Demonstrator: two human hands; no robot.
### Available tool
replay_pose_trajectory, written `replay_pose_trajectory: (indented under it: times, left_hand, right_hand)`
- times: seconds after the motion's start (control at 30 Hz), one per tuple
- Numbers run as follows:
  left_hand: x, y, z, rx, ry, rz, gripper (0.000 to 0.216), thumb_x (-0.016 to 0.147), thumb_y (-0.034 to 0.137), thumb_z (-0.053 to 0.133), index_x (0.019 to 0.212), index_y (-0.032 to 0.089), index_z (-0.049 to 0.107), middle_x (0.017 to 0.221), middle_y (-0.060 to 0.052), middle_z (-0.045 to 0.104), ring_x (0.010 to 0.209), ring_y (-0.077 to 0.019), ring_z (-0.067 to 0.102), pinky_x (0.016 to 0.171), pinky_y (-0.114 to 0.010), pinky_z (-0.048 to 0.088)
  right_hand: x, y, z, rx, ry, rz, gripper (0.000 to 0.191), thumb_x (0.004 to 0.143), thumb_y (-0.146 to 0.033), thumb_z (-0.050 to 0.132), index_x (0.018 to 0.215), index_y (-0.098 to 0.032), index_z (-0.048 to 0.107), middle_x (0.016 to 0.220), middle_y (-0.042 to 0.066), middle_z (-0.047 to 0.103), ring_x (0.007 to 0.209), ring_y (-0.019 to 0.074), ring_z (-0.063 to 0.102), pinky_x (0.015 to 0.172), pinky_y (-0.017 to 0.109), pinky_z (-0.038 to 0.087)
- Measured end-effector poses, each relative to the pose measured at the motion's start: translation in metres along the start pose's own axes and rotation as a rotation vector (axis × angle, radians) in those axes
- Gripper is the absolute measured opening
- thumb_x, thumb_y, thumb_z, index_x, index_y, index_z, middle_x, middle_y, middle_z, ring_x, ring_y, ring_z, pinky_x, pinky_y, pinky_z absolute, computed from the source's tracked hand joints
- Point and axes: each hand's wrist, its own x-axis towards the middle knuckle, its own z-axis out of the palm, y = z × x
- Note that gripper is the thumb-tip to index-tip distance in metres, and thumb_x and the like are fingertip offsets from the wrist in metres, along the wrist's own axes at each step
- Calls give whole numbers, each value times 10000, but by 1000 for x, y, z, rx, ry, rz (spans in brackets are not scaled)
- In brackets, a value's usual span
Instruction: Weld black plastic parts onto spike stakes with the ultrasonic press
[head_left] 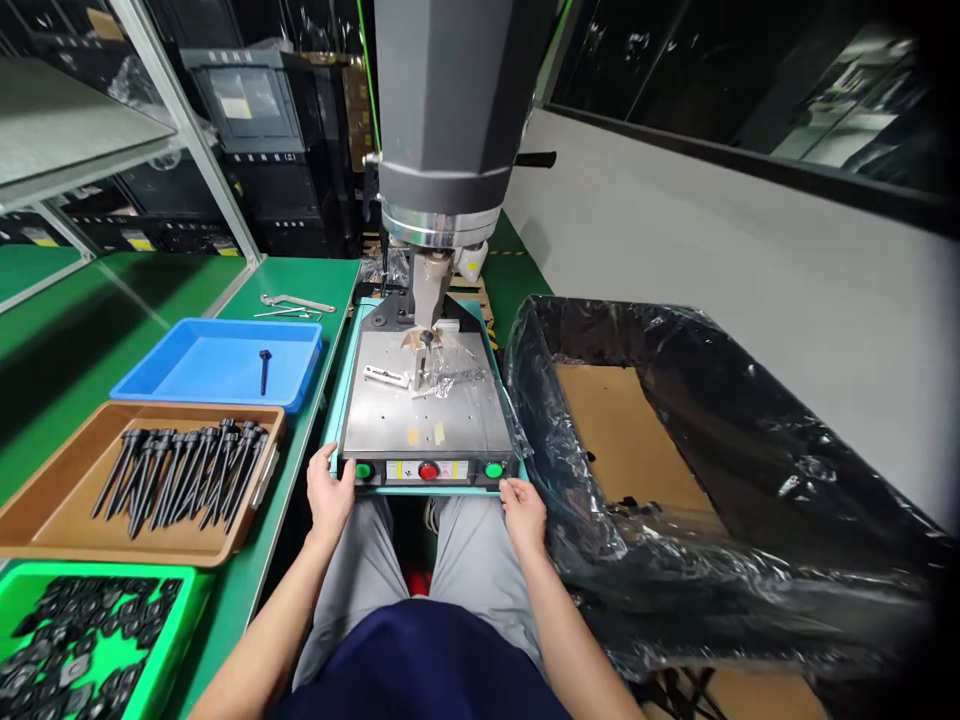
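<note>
A press machine stands in front of me, its head lowered over a small dark part on the steel base plate. My left hand grips the front left corner of the base, thumb by the left green button. My right hand holds the front right corner, close to the right green button. A red button sits between them. Both hands curl over the machine's edge.
On the green bench to the left lie a brown tray of several black spikes, a blue tray with one black spike, and a green bin of black parts. A cardboard box lined with black plastic stands at the right.
</note>
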Motion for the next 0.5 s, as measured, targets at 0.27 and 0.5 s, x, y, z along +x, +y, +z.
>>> replay_pose_trajectory:
  times: [0.27, 0.5]
  left_hand:
    - [-6, -41, 4, -137, -145, -165, 458, 726, 435, 698, 1108, 192, 634, 1135, -114, 665, 1069, -273, 613, 985, -415, 431]
    - [0, -47, 4, -96, -165, -134, 572, 638, 489, 755, 1098, 181, 613, 1095, -111, 670, 1036, -304, 620, 945, -449, 451]
  right_hand:
    - [12, 5, 4, -186, -28, -109, 529, 573, -638, 753, 793, -166, 660, 704, 65, 676, 714, 232, 608, 671, 324, 445]
    - [17, 7, 7, -298, 30, -171, 557, 565, -698, 727, 755, -177, 670, 721, 85, 697, 702, 255, 627, 682, 345, 441]
